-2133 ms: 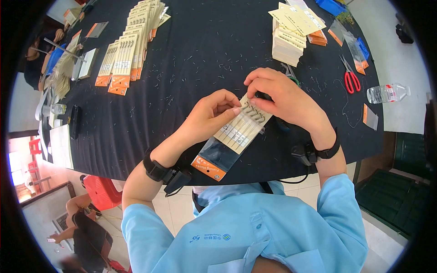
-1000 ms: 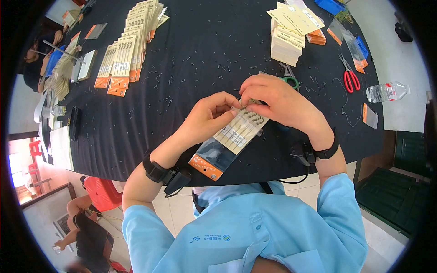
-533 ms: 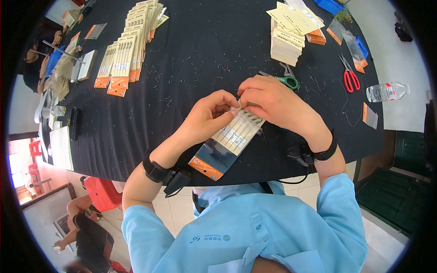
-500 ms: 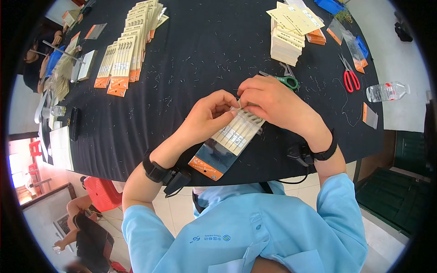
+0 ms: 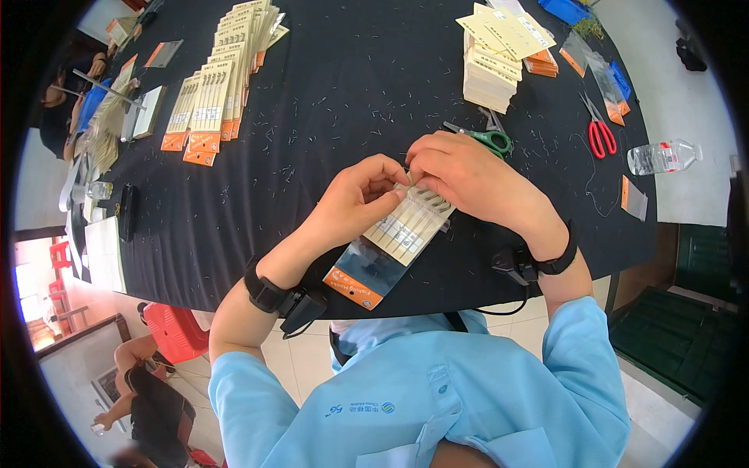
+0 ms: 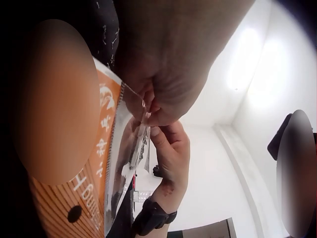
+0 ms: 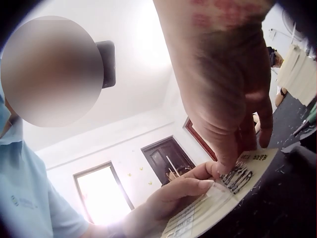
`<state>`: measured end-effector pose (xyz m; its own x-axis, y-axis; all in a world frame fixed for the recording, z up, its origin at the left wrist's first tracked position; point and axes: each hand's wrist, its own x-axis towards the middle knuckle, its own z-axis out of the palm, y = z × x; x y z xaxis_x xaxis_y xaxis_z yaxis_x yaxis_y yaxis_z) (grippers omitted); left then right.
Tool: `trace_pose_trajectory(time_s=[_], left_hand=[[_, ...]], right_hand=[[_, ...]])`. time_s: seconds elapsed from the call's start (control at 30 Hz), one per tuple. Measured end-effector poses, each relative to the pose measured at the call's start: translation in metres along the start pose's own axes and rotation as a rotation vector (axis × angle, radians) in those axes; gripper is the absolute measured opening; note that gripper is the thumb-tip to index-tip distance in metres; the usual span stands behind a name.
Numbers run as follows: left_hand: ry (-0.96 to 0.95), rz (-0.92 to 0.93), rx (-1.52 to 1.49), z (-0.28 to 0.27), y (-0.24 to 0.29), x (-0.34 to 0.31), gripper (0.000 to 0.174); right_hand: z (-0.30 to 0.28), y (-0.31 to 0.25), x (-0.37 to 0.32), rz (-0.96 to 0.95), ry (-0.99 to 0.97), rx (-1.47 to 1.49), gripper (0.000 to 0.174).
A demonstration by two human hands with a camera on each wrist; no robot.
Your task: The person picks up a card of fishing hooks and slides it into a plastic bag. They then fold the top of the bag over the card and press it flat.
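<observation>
A cream card of fishing hooks (image 5: 402, 232), with several dark hooks (image 7: 238, 179) along its far end, lies partly inside a clear plastic packet (image 5: 376, 265) with an orange header. My left hand (image 5: 357, 195) pinches the packet's open edge and the card at the far left corner, thumb on top. My right hand (image 5: 468, 173) bends over the far end, thumb and fingertips pinching the card beside the hooks and close to the left fingertips. In the left wrist view, the packet's orange header (image 6: 101, 124) is near the camera and both hands' fingertips meet at the plastic.
Green-handled scissors (image 5: 490, 140) lie just beyond my right hand, red-handled scissors (image 5: 599, 132) farther right. Filled hook packets (image 5: 209, 109) overlap in a long row at the far left. A stack of cream cards (image 5: 488, 78) stands far right, near a water bottle (image 5: 663, 158).
My right hand has shifted left and toward the left fingertips, covering part of the hooks and uncovering the green-handled scissors. The left hand and packet have barely moved.
</observation>
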<state>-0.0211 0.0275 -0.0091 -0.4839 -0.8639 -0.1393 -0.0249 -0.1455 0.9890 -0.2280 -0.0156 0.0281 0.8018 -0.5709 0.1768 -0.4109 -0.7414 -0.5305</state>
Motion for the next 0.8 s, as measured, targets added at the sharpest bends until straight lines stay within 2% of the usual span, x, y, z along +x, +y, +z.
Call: trace_pose_trajectory(time_s=[0.67,0.8], left_hand=[[0.003,0.011,-0.007,0.0,-0.0014,0.0002,0.013],[0.007,0.024,-0.018,0.0002,-0.0016,0.0,0.013]], right_hand=[[-0.003,-0.002,-0.0001,0.039,-0.038,0.005,0.01],[-0.0023,-0.0022,0.0,0.06,-0.01,0.031,0.006]])
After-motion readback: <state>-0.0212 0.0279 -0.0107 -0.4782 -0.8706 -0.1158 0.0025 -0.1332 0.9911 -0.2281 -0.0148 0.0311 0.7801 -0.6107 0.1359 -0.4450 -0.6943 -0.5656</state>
